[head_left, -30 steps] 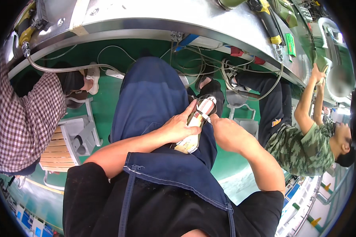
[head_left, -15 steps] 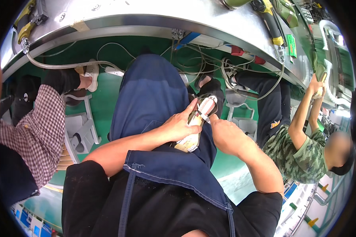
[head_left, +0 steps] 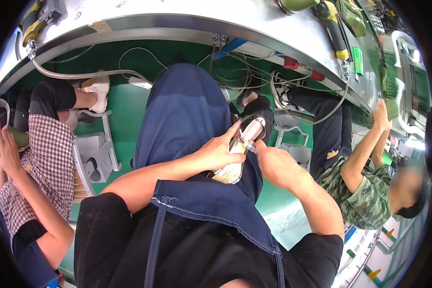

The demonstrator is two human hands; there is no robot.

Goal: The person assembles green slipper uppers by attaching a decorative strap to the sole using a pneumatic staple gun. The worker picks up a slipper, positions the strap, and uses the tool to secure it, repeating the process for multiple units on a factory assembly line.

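Observation:
A shoe [head_left: 229, 172] lies across my lap with its pale underside turned up and dark material along its edges. My left hand [head_left: 218, 152] is closed around its side, thumb and fingers spread over the rim. In my right hand [head_left: 277, 164] is a pair of metal pincers [head_left: 246, 143], whose head rests against the shoe near its upper end. My fist hides the handle, and I cannot see clearly what the jaws grip. Beneath the shoe is my blue apron [head_left: 182, 115].
A metal workbench [head_left: 177, 21] curves across ahead, with yellow-black hand tools [head_left: 335, 30] and a green shoe [head_left: 293, 5] on it. A hose [head_left: 93, 76] and cables hang below. Co-workers sit at left [head_left: 50, 144] and right [head_left: 365, 187], each handling a green item.
The pincers' head has turned slightly against the shoe, while my hands stay nearly in place. At left, a co-worker's arms have come into view; the right co-worker's raised item has turned.

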